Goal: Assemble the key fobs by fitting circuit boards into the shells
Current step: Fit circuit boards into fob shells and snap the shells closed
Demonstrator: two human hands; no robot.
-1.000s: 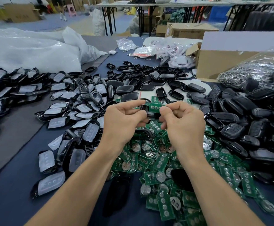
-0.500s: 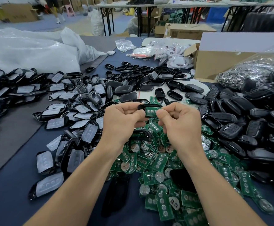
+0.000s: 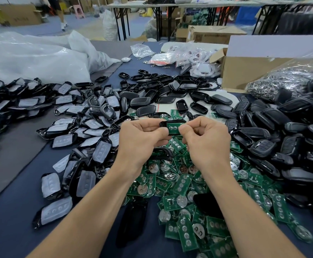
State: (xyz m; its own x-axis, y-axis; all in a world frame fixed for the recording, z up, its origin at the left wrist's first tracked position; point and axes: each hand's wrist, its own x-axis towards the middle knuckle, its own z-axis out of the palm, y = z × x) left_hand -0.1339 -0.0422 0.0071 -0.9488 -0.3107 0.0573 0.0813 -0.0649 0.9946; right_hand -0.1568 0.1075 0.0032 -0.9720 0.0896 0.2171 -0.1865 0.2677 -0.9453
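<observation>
Above the table's middle, my left hand (image 3: 141, 139) grips the left end of a black key fob shell (image 3: 164, 124). A green circuit board (image 3: 174, 127) lies inside that shell, two round contacts showing. My right hand (image 3: 205, 139) pinches the right end of the shell, thumb on the board. Under both hands spreads a heap of loose green circuit boards (image 3: 181, 185) with coin-cell holders.
Black shells with grey button pads (image 3: 88, 127) lie to the left; black shell halves (image 3: 274, 131) pile up on the right. A cardboard box (image 3: 245, 69), a bag of metal rings (image 3: 286, 81) and white plastic bags (image 3: 31, 58) stand behind.
The board has gone from sticking up above the shell to lying down inside it. Both hands stayed close together on the shell.
</observation>
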